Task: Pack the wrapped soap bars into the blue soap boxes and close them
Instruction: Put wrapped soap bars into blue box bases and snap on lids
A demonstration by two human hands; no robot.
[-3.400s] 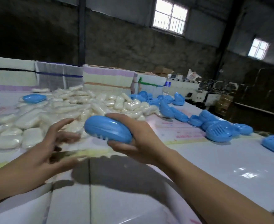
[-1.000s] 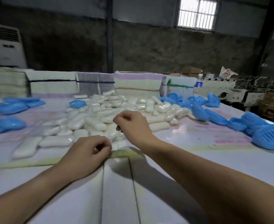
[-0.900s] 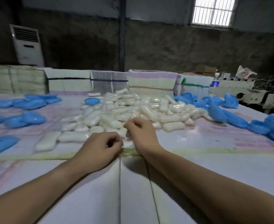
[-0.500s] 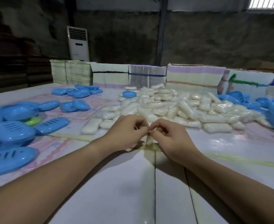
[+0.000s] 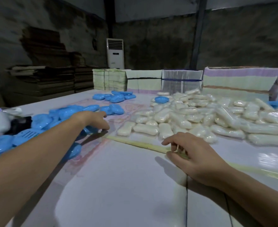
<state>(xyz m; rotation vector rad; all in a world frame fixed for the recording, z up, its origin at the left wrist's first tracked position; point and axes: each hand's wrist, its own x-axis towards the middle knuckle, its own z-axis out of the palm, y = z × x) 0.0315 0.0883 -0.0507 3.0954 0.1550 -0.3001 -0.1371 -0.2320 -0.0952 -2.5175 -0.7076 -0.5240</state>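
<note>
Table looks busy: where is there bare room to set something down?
Bare: the near table between both arms, and the strip between the boxes and the soaps. Crowded: boxes at far left, the soap heap at right.

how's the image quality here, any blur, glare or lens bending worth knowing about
Head view: dim room, dark back wall; the left hand and the blue soap boxes near it are smeared by motion blur; the right hand is sharper; glare patches shine on the glossy table and on the wrapped soap bars; wide-angle bending curves the table edges and stretches both forearms.
</note>
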